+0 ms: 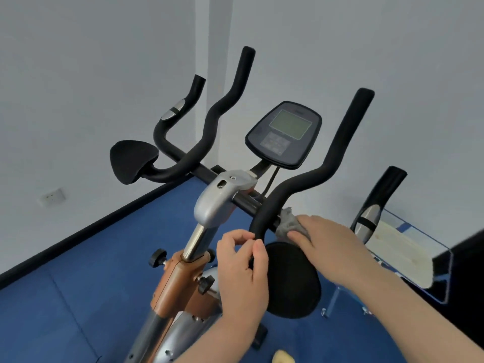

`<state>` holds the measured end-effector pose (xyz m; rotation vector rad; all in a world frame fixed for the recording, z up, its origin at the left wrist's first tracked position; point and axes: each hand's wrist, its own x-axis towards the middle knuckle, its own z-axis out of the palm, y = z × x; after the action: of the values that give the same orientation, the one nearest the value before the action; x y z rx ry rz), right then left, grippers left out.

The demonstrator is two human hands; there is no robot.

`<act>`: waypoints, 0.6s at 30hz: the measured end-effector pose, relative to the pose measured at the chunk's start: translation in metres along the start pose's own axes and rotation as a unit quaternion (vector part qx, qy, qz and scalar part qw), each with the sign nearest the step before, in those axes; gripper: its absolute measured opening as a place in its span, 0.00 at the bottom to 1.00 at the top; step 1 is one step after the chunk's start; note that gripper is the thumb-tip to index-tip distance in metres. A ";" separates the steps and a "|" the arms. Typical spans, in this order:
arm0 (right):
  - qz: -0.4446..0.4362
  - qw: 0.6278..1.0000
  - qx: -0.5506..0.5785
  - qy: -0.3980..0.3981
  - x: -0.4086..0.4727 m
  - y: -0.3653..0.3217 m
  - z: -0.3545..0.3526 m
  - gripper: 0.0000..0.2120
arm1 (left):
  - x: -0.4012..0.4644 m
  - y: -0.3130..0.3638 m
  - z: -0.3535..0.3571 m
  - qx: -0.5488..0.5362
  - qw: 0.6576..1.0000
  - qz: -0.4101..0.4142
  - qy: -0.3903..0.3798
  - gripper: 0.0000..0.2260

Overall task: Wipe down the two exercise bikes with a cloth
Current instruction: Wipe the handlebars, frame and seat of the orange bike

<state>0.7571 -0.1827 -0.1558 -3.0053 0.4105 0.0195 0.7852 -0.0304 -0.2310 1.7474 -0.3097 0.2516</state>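
Blue floor, grey walls. Your right hand has its fingers clamped on the crumpled grey cloth, pressed against the bike's crossbar, which runs far-left to near-right. Left hand pinches the black handlebar just left of it.

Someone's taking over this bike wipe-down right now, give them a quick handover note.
Left hand: fingers curled round the near end of the black foam handlebar, steadying it.
Right hand: holds the crumpled grey cloth against the black crossbar, just right of that handlebar.
Done: cannot tell which parts are already wiped.
Left: grey display console, black elbow pads, silver and brown frame, then the second bike, not identifiable here.
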 end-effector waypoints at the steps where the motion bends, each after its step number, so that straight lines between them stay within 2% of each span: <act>1: -0.002 1.000 -0.004 0.000 -0.008 0.007 0.000 0.14 | 0.001 0.000 0.000 -0.003 1.000 0.006 0.003 0.09; 6: -0.018 0.999 0.013 -0.025 0.021 0.005 -0.006 0.18 | 0.000 0.007 0.003 -0.014 1.000 -0.007 0.012 0.11; 10: -0.059 0.998 0.000 0.011 0.016 0.003 0.006 0.15 | 0.000 0.006 0.001 -0.011 1.000 -0.002 0.010 0.11; 14: -0.059 0.997 0.004 -0.041 0.009 0.029 -0.004 0.19 | -0.001 0.003 0.004 -0.012 0.999 -0.025 0.023 0.10; 16: -0.074 0.997 -0.018 -0.022 0.022 0.019 -0.002 0.18 | -0.001 0.004 0.006 -0.007 0.999 -0.029 0.034 0.11; 18: -0.079 0.996 0.006 0.044 0.025 0.006 0.007 0.15 | -0.002 0.004 0.006 -0.002 0.999 -0.031 0.033 0.12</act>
<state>0.7798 -0.1949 -0.1645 -3.0240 0.1799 -0.1268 0.7818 -0.0369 -0.2287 1.7378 -0.2076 0.2623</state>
